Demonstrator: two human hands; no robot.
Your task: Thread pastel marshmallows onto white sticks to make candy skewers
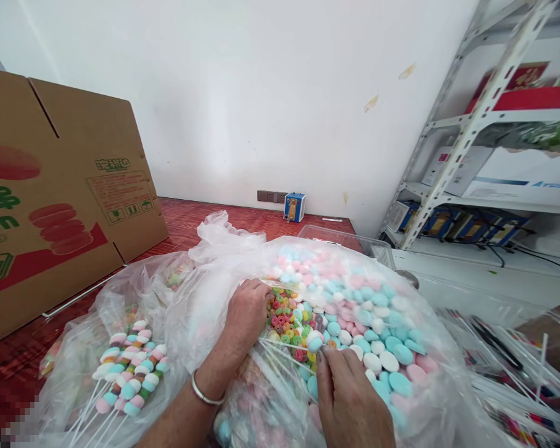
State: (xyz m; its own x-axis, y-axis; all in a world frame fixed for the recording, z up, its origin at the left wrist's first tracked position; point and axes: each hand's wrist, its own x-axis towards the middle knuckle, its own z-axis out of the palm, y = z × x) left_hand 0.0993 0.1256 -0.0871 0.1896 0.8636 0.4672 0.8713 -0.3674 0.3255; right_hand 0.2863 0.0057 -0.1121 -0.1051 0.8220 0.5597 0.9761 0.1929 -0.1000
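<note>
My left hand (247, 314), with a bangle at the wrist, has curled fingers at the left edge of a heap of colourful gummy rings (284, 314). Its fingertips are hidden, so I cannot tell what they hold. Lower right, my right hand (352, 395) has thumb and fingers pinched together beside a blue-and-white marshmallow (314, 342); what is between them is unclear. White sticks (280, 350) fan out between both hands. Around them, a big clear plastic bag holds pink, white and blue marshmallows (389, 361).
Finished-looking marshmallow skewers (130, 370) lie on plastic at left. A large cardboard box (74, 155) stands behind them on the red table (182, 214). A small blue box (294, 207) is by the wall. Clear trays with sticks and packets (508, 367) sit at right, near metal shelving (466, 143).
</note>
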